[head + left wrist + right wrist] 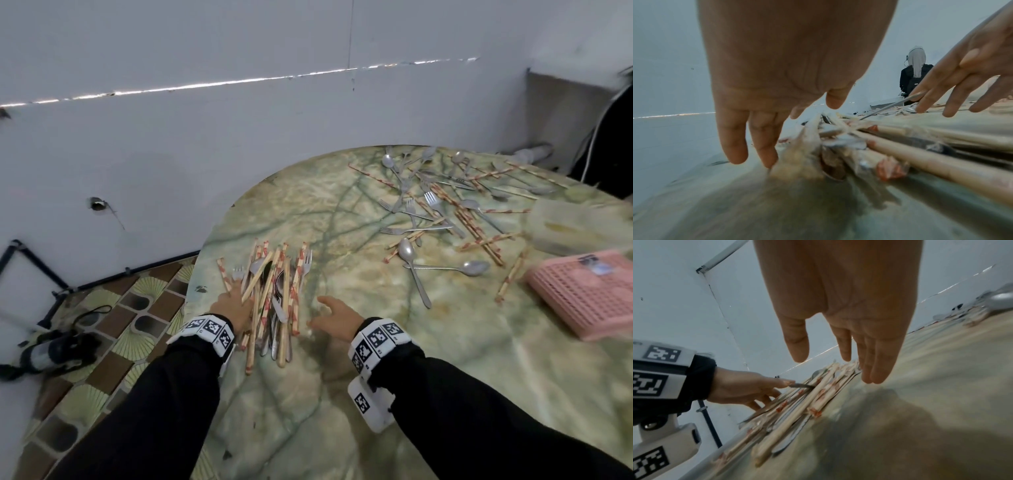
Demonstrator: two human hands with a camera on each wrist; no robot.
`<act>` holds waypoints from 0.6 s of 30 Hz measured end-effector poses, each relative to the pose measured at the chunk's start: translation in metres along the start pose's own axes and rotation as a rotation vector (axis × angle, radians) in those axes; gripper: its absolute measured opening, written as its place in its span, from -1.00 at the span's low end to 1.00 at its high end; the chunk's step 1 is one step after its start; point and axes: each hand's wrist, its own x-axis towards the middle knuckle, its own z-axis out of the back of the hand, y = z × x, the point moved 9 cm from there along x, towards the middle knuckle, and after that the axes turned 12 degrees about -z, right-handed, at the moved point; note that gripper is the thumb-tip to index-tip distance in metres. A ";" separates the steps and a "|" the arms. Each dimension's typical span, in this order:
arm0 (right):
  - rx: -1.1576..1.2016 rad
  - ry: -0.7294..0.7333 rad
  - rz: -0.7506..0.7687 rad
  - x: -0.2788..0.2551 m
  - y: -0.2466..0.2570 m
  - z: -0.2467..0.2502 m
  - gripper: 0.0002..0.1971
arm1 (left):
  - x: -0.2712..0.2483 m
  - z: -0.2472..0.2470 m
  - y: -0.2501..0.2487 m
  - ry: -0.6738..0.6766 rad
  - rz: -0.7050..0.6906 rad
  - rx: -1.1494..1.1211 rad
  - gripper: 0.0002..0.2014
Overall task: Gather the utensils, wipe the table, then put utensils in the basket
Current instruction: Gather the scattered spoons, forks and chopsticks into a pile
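Observation:
A gathered pile of utensils point(274, 294), wrapped chopsticks with metal forks and spoons, lies near the left edge of the round marbled table point(342, 394). My left hand point(233, 301) lies open against the pile's left side, its straight fingers point(764, 146) touching the chopsticks point(920, 162). Just right of the pile my right hand point(334, 317) hovers open over the table and holds nothing; its fingers point(877, 363) point at the pile point(797, 405). More scattered utensils point(445, 212) cover the far side of the table. A pink basket point(589, 291) sits at the right edge.
A pale translucent lid or container point(579, 226) lies behind the basket. The white wall point(171, 137) runs close behind the table. A person in black point(914, 78) sits beyond the far side. A bag point(51, 349) lies on the tiled floor at the left.

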 end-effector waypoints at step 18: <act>0.378 -0.525 -0.265 -0.004 -0.179 0.252 -0.60 | 0.035 -0.023 -0.280 -0.011 -0.297 -0.251 -0.60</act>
